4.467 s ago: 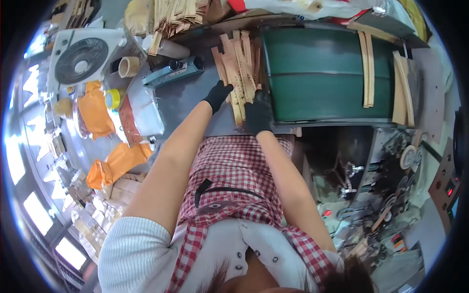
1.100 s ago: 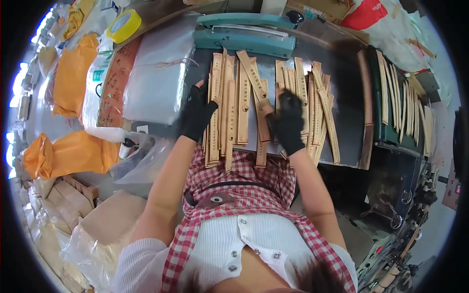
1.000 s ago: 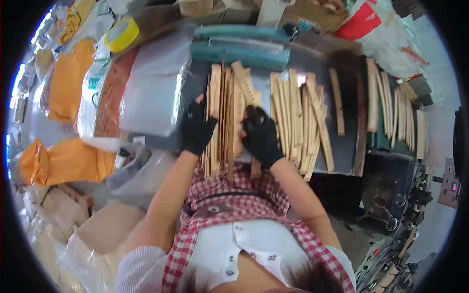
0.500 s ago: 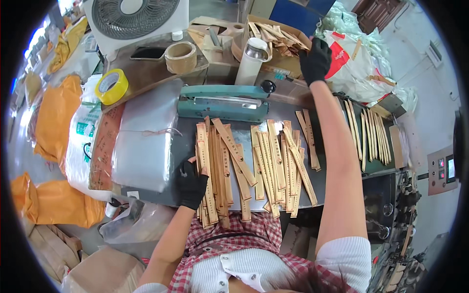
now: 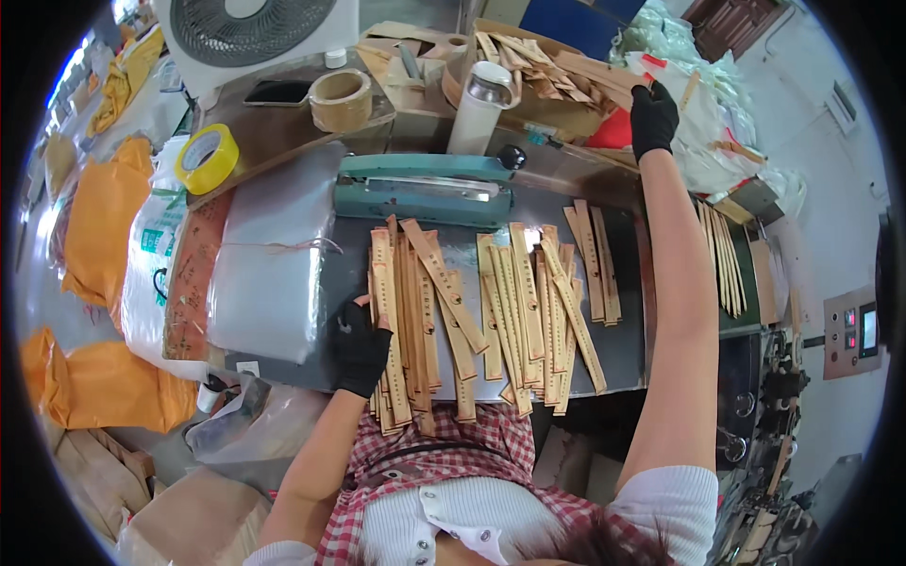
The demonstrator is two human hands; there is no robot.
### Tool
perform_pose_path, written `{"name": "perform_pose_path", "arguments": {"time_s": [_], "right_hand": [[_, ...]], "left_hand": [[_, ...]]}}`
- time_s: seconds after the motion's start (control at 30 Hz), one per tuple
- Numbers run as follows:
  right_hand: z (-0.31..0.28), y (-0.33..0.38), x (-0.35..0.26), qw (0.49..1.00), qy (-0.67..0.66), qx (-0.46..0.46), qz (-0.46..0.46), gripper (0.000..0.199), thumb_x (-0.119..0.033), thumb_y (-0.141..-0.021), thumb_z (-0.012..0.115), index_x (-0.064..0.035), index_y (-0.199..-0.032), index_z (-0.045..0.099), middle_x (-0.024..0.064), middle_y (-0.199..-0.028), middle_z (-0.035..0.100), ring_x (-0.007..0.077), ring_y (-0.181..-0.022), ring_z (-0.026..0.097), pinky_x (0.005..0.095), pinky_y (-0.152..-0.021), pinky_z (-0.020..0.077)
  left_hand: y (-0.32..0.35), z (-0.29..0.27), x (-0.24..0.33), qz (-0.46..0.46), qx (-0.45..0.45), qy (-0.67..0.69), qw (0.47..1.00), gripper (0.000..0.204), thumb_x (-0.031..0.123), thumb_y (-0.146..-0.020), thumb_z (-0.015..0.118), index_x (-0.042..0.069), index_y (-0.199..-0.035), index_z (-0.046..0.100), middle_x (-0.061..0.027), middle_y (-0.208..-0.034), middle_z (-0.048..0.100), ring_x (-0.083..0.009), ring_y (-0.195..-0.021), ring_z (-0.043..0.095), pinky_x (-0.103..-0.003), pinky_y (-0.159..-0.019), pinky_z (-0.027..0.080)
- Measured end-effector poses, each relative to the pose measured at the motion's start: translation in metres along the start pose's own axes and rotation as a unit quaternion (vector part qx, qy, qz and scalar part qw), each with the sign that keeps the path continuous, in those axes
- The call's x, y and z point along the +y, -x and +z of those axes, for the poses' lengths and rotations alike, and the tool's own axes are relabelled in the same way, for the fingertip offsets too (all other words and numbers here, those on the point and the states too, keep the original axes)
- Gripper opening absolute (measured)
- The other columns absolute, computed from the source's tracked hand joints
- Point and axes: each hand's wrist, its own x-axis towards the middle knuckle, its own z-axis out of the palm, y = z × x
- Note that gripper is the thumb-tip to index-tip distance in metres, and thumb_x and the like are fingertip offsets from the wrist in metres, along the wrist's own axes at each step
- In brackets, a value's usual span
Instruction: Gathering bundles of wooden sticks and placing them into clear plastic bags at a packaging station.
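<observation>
On strips (image 5: 406, 321), left hand (image 5: 360, 347); right hand (image 5: 653, 117) outstretched.

Single head view, worn on the person's head, looking steeply down over the chest at the counter (image 5: 623, 349) just in front. Close range; fisheye bends edges near the rim. The teal heat sealer (image 5: 422, 189) sits near centre top; beyond it a fan (image 5: 255, 28), left of it orange bags (image 5: 104, 217). Forearms enter from the bottom edge. No second view to share.

free: bare table strip (image 5: 628, 330) right of wooden sticks (image 5: 472, 311) | blocked: sealer (image 5: 420, 189), bottle (image 5: 477, 108) behind, probably
</observation>
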Motion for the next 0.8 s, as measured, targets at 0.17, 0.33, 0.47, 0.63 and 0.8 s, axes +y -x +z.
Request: {"name": "perform_pose_path", "arguments": {"time_s": [0.17,0.33,0.47,0.63,0.8], "right_hand": [[-0.034,0.012,-0.029,0.985,-0.157,-0.009,0.066,0.022,-0.016,-0.087,0.054,0.003,-0.094,0.063,0.0145,-0.081,0.067,0.0198,-0.063,0.066,0.0294,-0.058,0.0522],[-0.028,-0.008,-0.008,0.833,-0.523,0.083,0.16,0.015,-0.006,-0.087,0.05,0.0061,-0.095,0.056,0.0186,-0.084,0.062,0.0285,-0.068,0.066,0.0363,-0.058,0.0589],[-0.008,-0.024,0.092,0.934,-0.35,-0.053,0.049,0.015,-0.009,-0.081,0.054,0.0039,-0.087,0.058,0.0178,-0.079,0.063,0.0283,-0.067,0.066,0.0366,-0.058,0.0562],[0.019,0.003,0.039,0.915,-0.266,-0.249,0.172,0.023,-0.023,-0.086,0.055,0.0002,-0.086,0.058,0.0131,-0.08,0.062,0.0209,-0.059,0.063,0.0299,-0.043,0.0388],[0.017,-0.069,0.108,0.964,-0.104,-0.234,-0.076,0.024,-0.026,-0.085,0.056,-0.0027,-0.083,0.06,0.0094,-0.071,0.06,0.0181,-0.06,0.059,0.0311,-0.047,0.0398]], "left_hand": [[0.004,0.003,-0.008,-0.002,0.012,-0.004,1.0,0.032,0.012,-0.085,0.059,0.002,-0.114,0.05,-0.0156,-0.102,0.056,-0.0319,-0.097,0.054,-0.04,-0.085,0.043],[0.003,0.008,-0.009,0.03,0.026,0.004,0.999,0.031,0.013,-0.085,0.059,0.002,-0.113,0.05,-0.0161,-0.101,0.056,-0.0323,-0.096,0.055,-0.04,-0.084,0.043],[-0.001,0.015,0.0,0.017,0.027,0.04,0.999,0.03,0.013,-0.083,0.06,0.001,-0.109,0.051,-0.0166,-0.099,0.055,-0.0342,-0.094,0.053,-0.04,-0.084,0.043],[0.007,-0.001,-0.011,0.007,0.045,-0.013,0.999,0.03,0.012,-0.083,0.06,0.002,-0.109,0.05,-0.0173,-0.1,0.056,-0.0349,-0.094,0.054,-0.041,-0.082,0.044],[0.0,0.011,-0.001,0.016,0.019,0.036,0.999,0.032,0.011,-0.082,0.061,0.003,-0.111,0.05,-0.0176,-0.101,0.056,-0.0355,-0.096,0.055,-0.042,-0.082,0.044]]}}
